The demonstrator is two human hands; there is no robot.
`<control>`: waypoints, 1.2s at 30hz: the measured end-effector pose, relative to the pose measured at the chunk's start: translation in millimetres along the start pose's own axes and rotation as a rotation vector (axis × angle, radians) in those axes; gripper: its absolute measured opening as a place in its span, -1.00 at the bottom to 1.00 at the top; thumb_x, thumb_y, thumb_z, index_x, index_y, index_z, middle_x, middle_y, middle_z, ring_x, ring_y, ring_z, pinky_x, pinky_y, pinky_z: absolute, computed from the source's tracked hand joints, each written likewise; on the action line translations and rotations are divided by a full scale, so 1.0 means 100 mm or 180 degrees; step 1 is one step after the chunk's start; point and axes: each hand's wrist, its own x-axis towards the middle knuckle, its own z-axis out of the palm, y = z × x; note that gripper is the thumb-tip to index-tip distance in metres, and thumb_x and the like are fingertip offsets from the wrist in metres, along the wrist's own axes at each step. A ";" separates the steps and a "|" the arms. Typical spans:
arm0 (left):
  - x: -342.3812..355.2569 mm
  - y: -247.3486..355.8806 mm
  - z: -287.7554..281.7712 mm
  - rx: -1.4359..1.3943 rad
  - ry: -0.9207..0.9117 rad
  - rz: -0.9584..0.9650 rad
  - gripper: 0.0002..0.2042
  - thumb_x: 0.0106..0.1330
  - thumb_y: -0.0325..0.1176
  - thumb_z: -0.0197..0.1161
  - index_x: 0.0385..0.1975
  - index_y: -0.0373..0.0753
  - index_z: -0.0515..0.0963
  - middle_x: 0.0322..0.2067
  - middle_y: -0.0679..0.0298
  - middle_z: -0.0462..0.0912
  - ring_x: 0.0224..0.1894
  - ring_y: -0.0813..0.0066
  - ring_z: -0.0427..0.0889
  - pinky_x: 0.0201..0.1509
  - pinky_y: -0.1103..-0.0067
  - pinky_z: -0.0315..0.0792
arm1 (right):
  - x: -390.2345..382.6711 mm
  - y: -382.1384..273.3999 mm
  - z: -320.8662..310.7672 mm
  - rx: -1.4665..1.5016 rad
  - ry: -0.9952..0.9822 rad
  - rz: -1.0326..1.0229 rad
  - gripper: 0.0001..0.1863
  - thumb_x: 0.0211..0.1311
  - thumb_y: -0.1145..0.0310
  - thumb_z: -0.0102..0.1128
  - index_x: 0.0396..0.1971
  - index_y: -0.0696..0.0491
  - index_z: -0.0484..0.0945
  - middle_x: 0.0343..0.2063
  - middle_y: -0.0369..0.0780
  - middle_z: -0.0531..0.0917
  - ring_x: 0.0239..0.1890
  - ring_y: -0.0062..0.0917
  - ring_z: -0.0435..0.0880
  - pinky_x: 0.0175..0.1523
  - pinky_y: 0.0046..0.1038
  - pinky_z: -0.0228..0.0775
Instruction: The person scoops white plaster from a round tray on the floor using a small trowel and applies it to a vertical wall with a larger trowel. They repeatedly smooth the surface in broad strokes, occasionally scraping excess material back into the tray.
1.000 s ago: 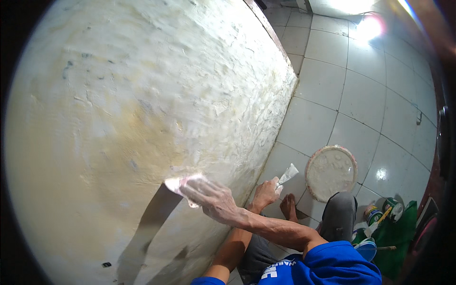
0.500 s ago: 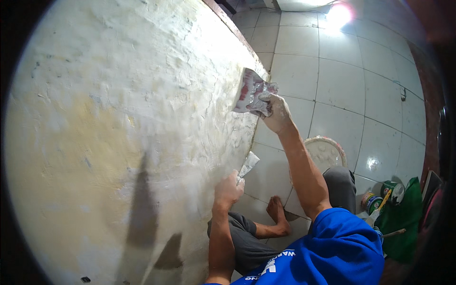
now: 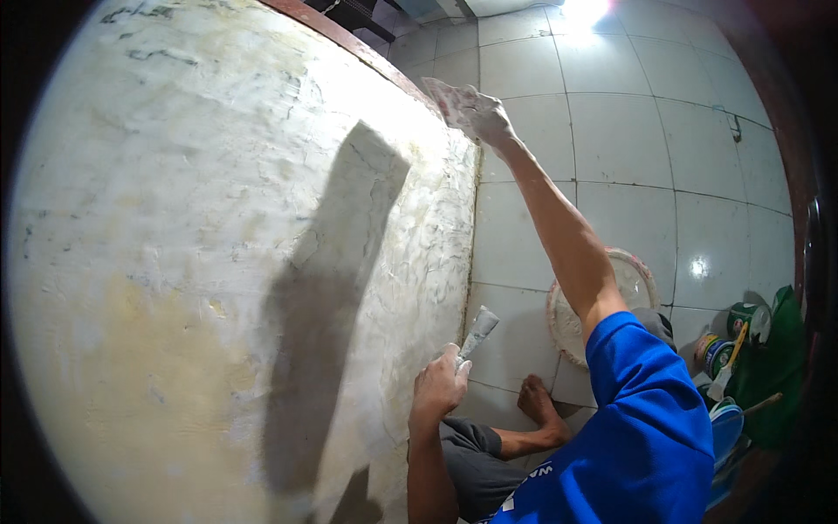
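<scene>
Low on the wall's near side, my left hand [image 3: 439, 384] is closed round a narrow putty knife [image 3: 479, 330], its pale, smeared blade pointing up and to the right. With my arm stretched far forward, my right hand [image 3: 489, 120] grips a wide putty spreader [image 3: 446, 98] with red marks and whitish smears. The spreader is by the far right edge of the wall; I cannot tell whether it touches. The wall [image 3: 201, 218] carries uneven white and yellowish putty, and a long shadow falls across it. White residue coats both hands.
Behind my right forearm stands a round, putty-smeared bucket [image 3: 642, 284] on the white tiled floor [image 3: 620, 140]. At right are cans [image 3: 749, 321], a paintbrush [image 3: 723, 377] and a green cloth [image 3: 777, 367]. A bright lamp [image 3: 585, 10] shines at the far end. My bare foot [image 3: 539, 402] rests near the wall.
My right hand has reached farther forward along the wall with the spreader. The left hand still holds the putty knife. The view has shifted, showing more of the wall's far edge.
</scene>
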 end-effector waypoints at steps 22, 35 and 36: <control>-0.01 0.24 -0.07 0.0105 -0.0044 0.0197 -0.67 0.11 -0.47 0.05 -0.09 -0.37 0.47 -0.26 -0.28 0.64 -0.10 -0.28 0.62 0.05 0.05 0.44 | -0.80 0.98 0.12 0.0193 0.0552 0.0611 -0.62 0.50 0.20 -0.09 0.02 -0.01 0.69 -0.21 -0.15 0.78 -0.16 -0.48 0.75 -0.08 -0.39 0.55; -0.31 -0.17 0.05 -0.0037 -0.0027 -0.0171 -0.63 0.41 -0.09 0.16 -0.04 -0.29 0.45 -0.30 -0.22 0.66 -0.12 -0.31 0.60 -0.06 0.06 0.45 | 0.02 1.25 0.44 -0.0847 0.0859 0.0787 -0.42 0.34 -0.30 0.00 -0.09 -0.12 0.72 -0.14 -0.08 0.74 0.04 -0.16 0.68 0.12 -0.21 0.49; -0.36 -0.23 0.04 -0.0053 0.0048 -0.0220 -0.65 0.42 -0.11 0.15 -0.04 -0.30 0.44 -0.31 -0.23 0.66 -0.13 -0.31 0.61 -0.06 0.06 0.46 | -0.07 1.05 0.65 -0.0802 0.0825 0.0955 -0.44 0.37 -0.27 -0.02 -0.07 -0.13 0.71 -0.14 -0.04 0.73 0.01 -0.12 0.68 0.09 -0.23 0.50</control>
